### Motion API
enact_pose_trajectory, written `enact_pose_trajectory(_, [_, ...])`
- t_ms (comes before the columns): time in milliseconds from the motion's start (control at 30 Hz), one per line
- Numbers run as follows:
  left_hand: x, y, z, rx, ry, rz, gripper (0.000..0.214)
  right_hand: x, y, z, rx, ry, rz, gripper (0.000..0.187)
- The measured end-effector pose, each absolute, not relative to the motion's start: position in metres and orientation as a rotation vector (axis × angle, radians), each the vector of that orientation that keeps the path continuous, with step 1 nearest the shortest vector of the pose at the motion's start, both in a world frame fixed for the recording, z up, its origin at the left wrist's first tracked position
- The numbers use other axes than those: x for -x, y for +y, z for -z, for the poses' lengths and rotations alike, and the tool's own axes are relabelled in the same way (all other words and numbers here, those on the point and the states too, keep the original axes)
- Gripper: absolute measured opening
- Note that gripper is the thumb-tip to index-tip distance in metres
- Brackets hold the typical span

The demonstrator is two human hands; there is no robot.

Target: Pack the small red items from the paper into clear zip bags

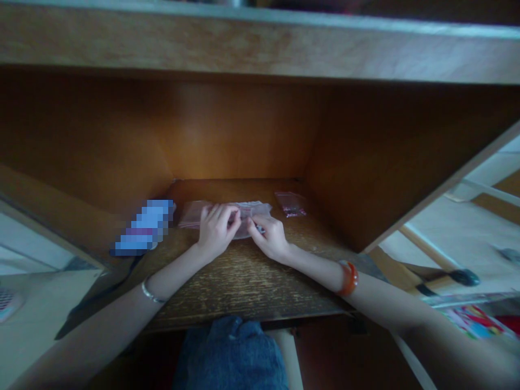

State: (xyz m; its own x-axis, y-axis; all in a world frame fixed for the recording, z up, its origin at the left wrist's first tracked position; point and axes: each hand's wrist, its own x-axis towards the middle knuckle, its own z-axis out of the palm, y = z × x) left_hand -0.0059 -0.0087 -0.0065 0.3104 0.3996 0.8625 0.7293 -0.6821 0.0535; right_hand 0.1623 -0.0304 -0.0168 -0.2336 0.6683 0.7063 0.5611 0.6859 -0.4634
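Observation:
On the wooden shelf surface, a clear plastic bag (260,208) lies between my two hands, with white bits showing along its far edge. My left hand (217,226) has its fingers curled and thumb pinched at the left part of this bag. From the other side my right hand (270,236) pinches the bag, thumb and forefinger together. Exactly what sits between the fingertips is too small to make out. Left of my left hand lie flat clear plastic bags (189,214). A small clear bag with tiny dark pinkish pieces (294,207) rests to the right, apart from my hands.
A blurred-out phone-like object (144,227) leans at the left side, a dark cable (117,281) running from it. Wooden walls (357,157) enclose both sides and the back. A thick board (244,46) spans overhead. My jeans (231,355) show below the front edge.

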Motion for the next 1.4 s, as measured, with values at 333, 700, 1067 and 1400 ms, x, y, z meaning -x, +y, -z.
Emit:
enact_pose_trajectory(333, [0.003, -0.016, 0.007, 2.352, -0.926, 1.24, 0.024, -0.163, -0.03, 0.015, 0.908, -1.97, -0.151, 0.029])
enact_pose_trajectory(700, [0.005, -0.009, 0.012, 2.297, -1.143, 1.192, 0.034, -0.154, -0.029, 0.012, 0.942, -1.505, -1.052, 0.034])
enact_pose_trajectory(1067, [0.005, -0.003, 0.015, 2.492, -1.122, 1.059, 0.021, -0.161, -0.008, 0.013, 0.684, -0.921, -1.795, 0.023])
enact_pose_trajectory(1400, [0.003, -0.006, 0.014, 2.623, -1.183, 1.048, 0.018, -0.168, 0.006, 0.018, 0.85, -1.008, -1.18, 0.058])
